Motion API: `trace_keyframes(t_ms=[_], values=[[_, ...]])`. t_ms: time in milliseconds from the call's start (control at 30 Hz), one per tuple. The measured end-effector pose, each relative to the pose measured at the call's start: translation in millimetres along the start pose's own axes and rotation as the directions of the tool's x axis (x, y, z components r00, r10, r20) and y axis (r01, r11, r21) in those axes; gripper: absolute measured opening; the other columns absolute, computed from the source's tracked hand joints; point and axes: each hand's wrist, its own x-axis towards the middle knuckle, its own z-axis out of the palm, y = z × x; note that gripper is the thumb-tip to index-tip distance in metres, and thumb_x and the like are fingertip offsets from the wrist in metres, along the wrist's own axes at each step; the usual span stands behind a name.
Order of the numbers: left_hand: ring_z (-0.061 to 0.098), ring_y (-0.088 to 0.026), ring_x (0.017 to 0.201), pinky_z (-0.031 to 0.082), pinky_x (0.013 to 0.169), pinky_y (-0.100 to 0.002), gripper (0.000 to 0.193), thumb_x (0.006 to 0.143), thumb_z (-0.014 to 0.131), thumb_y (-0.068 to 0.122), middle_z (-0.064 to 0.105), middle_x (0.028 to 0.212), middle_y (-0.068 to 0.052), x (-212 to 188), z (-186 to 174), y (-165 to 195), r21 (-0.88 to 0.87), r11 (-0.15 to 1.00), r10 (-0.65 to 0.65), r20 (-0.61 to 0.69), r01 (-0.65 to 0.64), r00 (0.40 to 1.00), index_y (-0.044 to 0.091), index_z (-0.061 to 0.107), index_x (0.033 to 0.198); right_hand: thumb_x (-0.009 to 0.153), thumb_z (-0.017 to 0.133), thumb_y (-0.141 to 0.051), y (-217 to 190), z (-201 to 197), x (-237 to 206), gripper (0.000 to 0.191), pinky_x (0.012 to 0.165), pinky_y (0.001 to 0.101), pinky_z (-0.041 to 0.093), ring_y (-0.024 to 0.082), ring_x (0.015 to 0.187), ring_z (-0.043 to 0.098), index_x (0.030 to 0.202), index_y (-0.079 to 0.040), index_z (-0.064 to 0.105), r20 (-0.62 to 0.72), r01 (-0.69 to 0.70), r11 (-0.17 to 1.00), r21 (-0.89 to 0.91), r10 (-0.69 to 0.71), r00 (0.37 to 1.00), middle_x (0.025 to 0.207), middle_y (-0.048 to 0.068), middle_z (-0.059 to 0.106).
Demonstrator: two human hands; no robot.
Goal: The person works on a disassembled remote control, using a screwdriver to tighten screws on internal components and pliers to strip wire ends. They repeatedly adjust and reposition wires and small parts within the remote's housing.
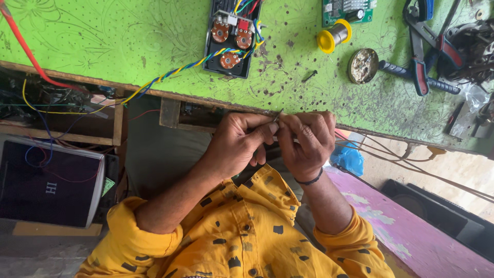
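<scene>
Pinching a thin, stiff, light metal pin (278,116) between fingers of both left hand (237,144) and right hand (304,141), gripping near its base, above the green counter (154,46)

Open green tabletop (128,46) left of the black circuit tray (230,38), crossed only by a twisted wire bundle (170,74). Narrow bare strip between tray and solder spool (334,35). Right end crowded: round tin (363,66), pliers (427,51), dark clutter beyond. Tight against the table edge, both hands, left hand (239,141) and right hand (306,139).
</scene>
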Motion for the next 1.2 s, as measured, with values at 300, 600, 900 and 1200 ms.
trace_keyframes(t_ms=[300, 600, 900, 1200], values=[[0.061, -0.006, 0.049, 0.046, 0.039, -0.021, 0.021, 0.099, 0.066, 0.015, 0.069, 0.08, -0.004, 2.2, -2.1, 0.4, 0.018, 1.0, 0.004, -0.012, -0.004, 1.0, -0.004, 0.076, 0.102, 0.08, 0.079, 0.004, -0.9, 4.2, 2.2, 0.024, 0.078, 0.0394, 0.045, 0.026, 0.084, 0.059, 0.101, -0.007, 0.073, -0.005, 0.007, 0.999, -0.039, -0.007, 1.0, 0.093, 0.006, 0.067], [0.058, -0.004, 0.053, 0.043, 0.045, -0.019, 0.018, 0.098, 0.072, 0.015, 0.071, 0.077, -0.001, 2.5, -1.3, -6.5, -0.036, 0.998, 0.043, -0.024, -0.044, 0.999, -0.001, 0.078, 0.102, 0.082, 0.08, 0.008, 8.9, -3.3, -0.4, 0.024, 0.078, 0.0359, 0.049, 0.024, 0.085, 0.062, 0.1, -0.005, 0.072, -0.047, -0.044, 0.993, 0.11, 0.049, 0.998, 0.092, 0.006, 0.066], [0.061, -0.004, 0.068, 0.049, 0.055, -0.019, 0.017, 0.094, 0.076, 0.013, 0.075, 0.092, -0.002, 6.3, 1.2, -17.9, -0.148, 0.985, 0.081, -0.042, -0.087, 0.996, 0.002, 0.076, 0.106, 0.079, 0.081, 0.006, 4.7, -6.1, 3.5, 0.024, 0.076, 0.0362, 0.047, 0.024, 0.082, 0.06, 0.099, -0.005, 0.074, 0.005, -0.036, 0.999, 0.041, 0.036, 0.999, 0.088, 0.006, 0.066], [0.059, -0.004, 0.066, 0.05, 0.053, -0.02, 0.015, 0.096, 0.074, 0.011, 0.077, 0.097, -0.003, 8.5, 1.2, -24.1, -0.21, 0.972, 0.105, -0.031, -0.109, 0.994, 0.003, 0.076, 0.109, 0.09, 0.082, 0.0, -4.2, -14.7, 16.0, 0.015, 0.077, 0.031, 0.048, 0.022, 0.087, 0.063, 0.1, -0.005, 0.072, 0.044, -0.289, 0.955, 0.07, 0.286, 0.957, 0.095, 0.007, 0.067]])
